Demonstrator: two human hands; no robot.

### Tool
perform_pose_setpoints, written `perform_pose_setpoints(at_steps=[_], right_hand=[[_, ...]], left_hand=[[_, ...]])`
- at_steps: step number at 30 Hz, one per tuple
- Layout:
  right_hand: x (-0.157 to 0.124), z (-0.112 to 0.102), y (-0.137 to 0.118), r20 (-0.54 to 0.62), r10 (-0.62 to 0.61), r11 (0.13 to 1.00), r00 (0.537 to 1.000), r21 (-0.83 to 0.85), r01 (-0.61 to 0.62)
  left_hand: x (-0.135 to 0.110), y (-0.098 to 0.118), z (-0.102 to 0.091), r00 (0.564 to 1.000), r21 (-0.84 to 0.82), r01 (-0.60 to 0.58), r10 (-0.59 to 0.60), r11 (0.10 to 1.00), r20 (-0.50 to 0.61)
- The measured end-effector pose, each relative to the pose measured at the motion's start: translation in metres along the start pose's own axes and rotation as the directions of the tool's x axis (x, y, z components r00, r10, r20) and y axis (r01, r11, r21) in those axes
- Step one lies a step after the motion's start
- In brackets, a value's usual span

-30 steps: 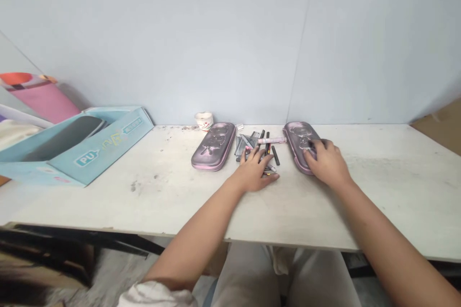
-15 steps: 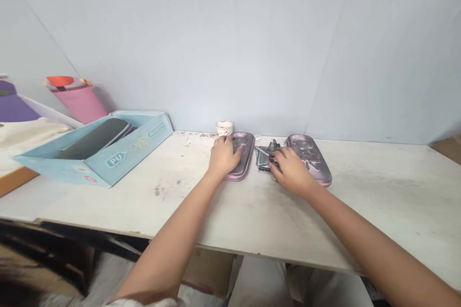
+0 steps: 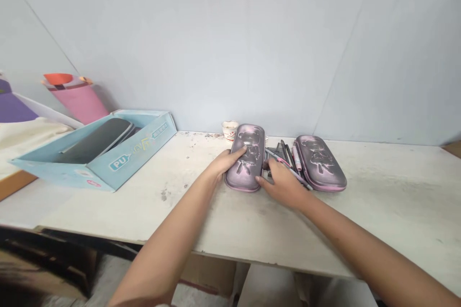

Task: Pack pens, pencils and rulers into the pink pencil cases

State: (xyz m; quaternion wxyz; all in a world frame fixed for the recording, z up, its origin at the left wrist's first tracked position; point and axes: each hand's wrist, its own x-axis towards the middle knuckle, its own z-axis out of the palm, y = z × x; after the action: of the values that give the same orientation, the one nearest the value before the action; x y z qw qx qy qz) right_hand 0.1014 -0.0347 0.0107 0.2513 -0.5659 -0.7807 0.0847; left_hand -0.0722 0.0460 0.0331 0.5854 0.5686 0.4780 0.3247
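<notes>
A mauve pencil case (image 3: 247,158) with a moulded bear figure lies on the white table (image 3: 389,192), and my left hand (image 3: 225,164) grips its left side with the thumb across the top. To its right, several dark pens and a pink marker (image 3: 284,156) lie in a loose pile between this case and a matching pencil case (image 3: 319,163). My right hand (image 3: 283,186) sits at the front of the pile with its fingers apart, touching a thin pen. Part of the pile is hidden under that hand.
A small white paper cup (image 3: 229,131) stands behind the left case by the wall. On the table's left is a pale blue cardboard box (image 3: 108,153) holding a dark grey pouch (image 3: 95,140). A pink cone-shaped item (image 3: 76,101) stands beyond it.
The left pencil case now stands more upright under my left hand, and the two cases sit further apart. My right hand has moved back from the right case, and more pens show.
</notes>
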Motion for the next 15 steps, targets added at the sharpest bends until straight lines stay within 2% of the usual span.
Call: perform_pose_setpoints(at_steps=[2, 4, 6, 8, 10, 11, 12, 13, 15], right_hand=[[-0.012, -0.005, 0.001, 0.001, -0.051, 0.999, 0.999, -0.016, 0.051], [-0.02, -0.017, 0.006, 0.022, -0.112, 0.993, 0.993, -0.036, 0.113], [-0.025, -0.038, 0.014, 0.003, -0.138, 0.988, 0.99, -0.068, 0.138], [-0.026, -0.067, 0.025, -0.101, -0.093, 0.992, 0.99, -0.094, 0.084], [-0.025, -0.1, 0.035, -0.255, -0.064, 0.996, 0.965, -0.072, 0.047], [-0.025, -0.115, 0.039, -0.308, -0.08, 0.997, 0.948, -0.043, 0.07], [-0.026, -0.13, 0.042, -0.312, -0.12, 0.993, 0.943, -0.019, 0.12], [-0.026, -0.143, 0.045, -0.281, -0.167, 0.984, 0.945, 0.009, 0.177], [-0.03, -0.165, 0.047, -0.112, -0.255, 0.961, 0.96, 0.078, 0.264]], left_hand=[[-0.006, 0.007, 0.006, 0.998, -0.091, -0.05, 0.054, 0.995, 0.035], [-0.012, 0.015, 0.012, 0.992, -0.082, -0.113, 0.116, 0.99, 0.039], [-0.019, 0.025, 0.016, 0.984, 0.012, -0.169, 0.168, 0.986, 0.061], [-0.026, 0.037, 0.019, 0.97, 0.174, -0.23, 0.212, 0.957, 0.119], [-0.035, 0.051, 0.024, 0.948, 0.381, -0.312, 0.255, 0.87, 0.193], [-0.038, 0.059, 0.028, 0.934, 0.482, -0.351, 0.266, 0.803, 0.237], [-0.042, 0.067, 0.032, 0.92, 0.567, -0.387, 0.266, 0.727, 0.287], [-0.045, 0.075, 0.038, 0.906, 0.63, -0.42, 0.256, 0.653, 0.338], [-0.048, 0.089, 0.053, 0.871, 0.693, -0.482, 0.214, 0.536, 0.441]])
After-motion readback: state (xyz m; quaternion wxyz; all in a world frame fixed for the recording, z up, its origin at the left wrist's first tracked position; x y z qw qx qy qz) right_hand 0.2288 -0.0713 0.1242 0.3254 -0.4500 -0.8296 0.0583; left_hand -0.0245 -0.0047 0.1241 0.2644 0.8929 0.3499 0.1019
